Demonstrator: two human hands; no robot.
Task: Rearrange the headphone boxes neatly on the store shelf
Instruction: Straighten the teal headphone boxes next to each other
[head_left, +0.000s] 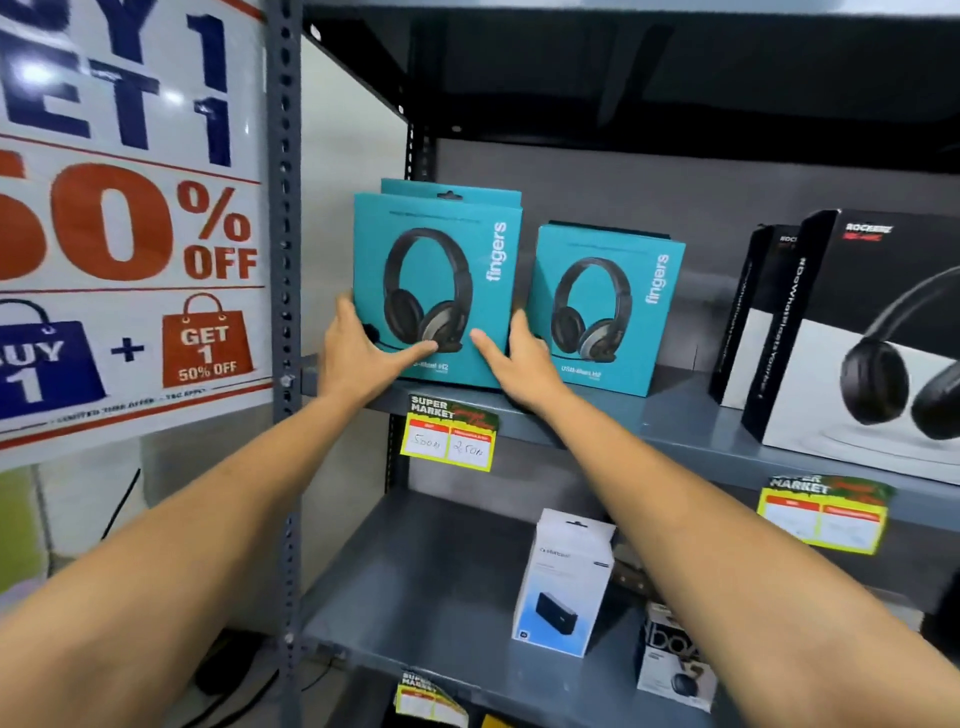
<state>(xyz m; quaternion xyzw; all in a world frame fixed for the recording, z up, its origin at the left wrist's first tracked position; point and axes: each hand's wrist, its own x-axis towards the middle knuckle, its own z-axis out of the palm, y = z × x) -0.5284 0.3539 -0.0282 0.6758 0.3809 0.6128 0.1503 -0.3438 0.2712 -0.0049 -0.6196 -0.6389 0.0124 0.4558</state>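
A teal headphone box (436, 249) stands upright at the left end of the grey metal shelf (670, 421). My left hand (358, 353) grips its lower left edge and my right hand (519, 364) grips its lower right edge, thumbs across the front. Directly behind it stands another teal box (483, 188), only its top showing. A third teal box (605, 306) stands just to the right, slightly tilted back, touching my right hand. Two black-and-white headphone boxes (872, 332) stand at the shelf's right end.
The perforated shelf upright (284, 260) rises left of the boxes, with a sale poster (130, 218) beyond it. Yellow price tags (449, 439) hang on the shelf edge. On the lower shelf (415, 597) stand a white speaker box (566, 582) and a small box (670, 670).
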